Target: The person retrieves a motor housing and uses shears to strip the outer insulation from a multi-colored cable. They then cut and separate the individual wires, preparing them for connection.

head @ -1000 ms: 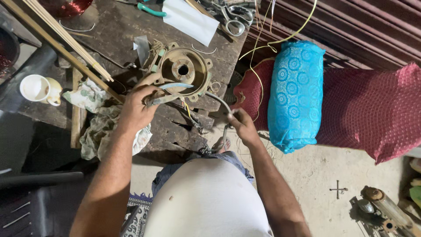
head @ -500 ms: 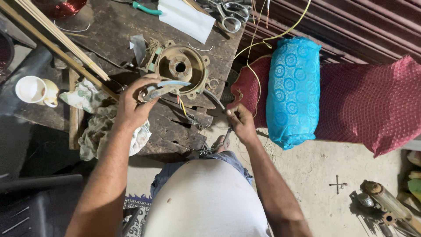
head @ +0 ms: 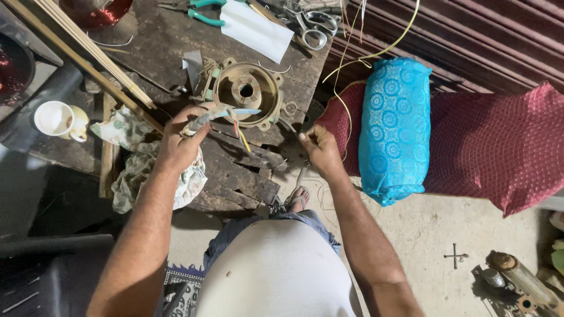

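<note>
Gripping a bundle of sleeved wires, the left hand has risen off the worktop. Right hand fingers pinch one thin wire, now drawn farther from the motor housing.

A bundle of coloured wires is gripped by the left hand above the table; a thin wire is pinched by the right hand.

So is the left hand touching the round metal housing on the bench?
Apart. The head view shows the left hand raised, gripping a sleeved wire bundle, with dark bench visible between it and the round metal housing.
</note>
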`<state>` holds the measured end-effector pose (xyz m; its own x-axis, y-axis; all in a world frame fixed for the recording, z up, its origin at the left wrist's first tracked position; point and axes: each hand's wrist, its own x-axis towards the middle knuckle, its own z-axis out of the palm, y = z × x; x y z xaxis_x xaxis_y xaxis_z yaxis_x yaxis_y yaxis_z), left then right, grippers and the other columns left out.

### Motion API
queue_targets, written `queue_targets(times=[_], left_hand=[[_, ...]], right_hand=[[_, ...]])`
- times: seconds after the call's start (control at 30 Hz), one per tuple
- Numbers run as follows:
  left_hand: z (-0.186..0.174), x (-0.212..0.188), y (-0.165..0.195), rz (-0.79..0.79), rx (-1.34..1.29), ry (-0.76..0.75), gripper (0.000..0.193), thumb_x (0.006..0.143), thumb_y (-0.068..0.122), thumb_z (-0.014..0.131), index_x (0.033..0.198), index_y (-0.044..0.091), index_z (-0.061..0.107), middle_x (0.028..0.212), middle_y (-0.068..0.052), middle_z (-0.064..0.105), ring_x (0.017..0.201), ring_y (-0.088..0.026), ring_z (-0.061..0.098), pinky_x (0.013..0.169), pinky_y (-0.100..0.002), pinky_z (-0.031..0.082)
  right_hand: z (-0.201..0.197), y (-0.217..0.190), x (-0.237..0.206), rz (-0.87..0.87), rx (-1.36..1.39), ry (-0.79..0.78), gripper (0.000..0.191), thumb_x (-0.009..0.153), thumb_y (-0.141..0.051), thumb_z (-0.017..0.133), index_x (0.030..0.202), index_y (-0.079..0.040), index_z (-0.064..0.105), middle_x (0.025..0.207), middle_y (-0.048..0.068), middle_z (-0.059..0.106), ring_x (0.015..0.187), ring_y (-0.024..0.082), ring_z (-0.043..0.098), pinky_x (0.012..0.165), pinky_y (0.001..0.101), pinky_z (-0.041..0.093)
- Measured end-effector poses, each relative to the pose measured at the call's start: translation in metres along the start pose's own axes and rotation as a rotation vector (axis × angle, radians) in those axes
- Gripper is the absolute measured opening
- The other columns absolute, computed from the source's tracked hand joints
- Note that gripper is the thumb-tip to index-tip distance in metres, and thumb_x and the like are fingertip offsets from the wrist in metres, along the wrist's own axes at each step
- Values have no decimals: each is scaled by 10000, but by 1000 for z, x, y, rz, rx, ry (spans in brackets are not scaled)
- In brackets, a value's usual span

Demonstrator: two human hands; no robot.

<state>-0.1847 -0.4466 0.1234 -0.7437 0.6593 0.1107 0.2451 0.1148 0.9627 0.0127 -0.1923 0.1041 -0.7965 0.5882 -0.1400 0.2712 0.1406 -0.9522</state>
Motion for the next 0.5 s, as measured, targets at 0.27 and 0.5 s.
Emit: queue_targets(times=[0.27, 0.5], left_hand=[[0, 2, 9, -172, -57, 57, 331, 1115, 338, 549, 1259, 59, 653, 1152, -51, 675, 1042, -163, 626, 919, -348, 514], [7, 11, 12, -85, -355, 106, 348, 1121, 360, 526, 1264, 54, 609, 1165, -48, 686, 1034, -159, 672, 912, -357, 596]], right_hand=[[3, -14, -6, -95, -376, 124, 273, 989, -214, 758, 891, -3, 616, 709, 120, 621, 645, 184, 555, 623, 364, 477], [-1, 6, -37, -4, -64, 11, 226, 957, -155, 720, 1029, -27, 548, 787, 57, 638, 699, 119, 592, 620, 302, 502]])
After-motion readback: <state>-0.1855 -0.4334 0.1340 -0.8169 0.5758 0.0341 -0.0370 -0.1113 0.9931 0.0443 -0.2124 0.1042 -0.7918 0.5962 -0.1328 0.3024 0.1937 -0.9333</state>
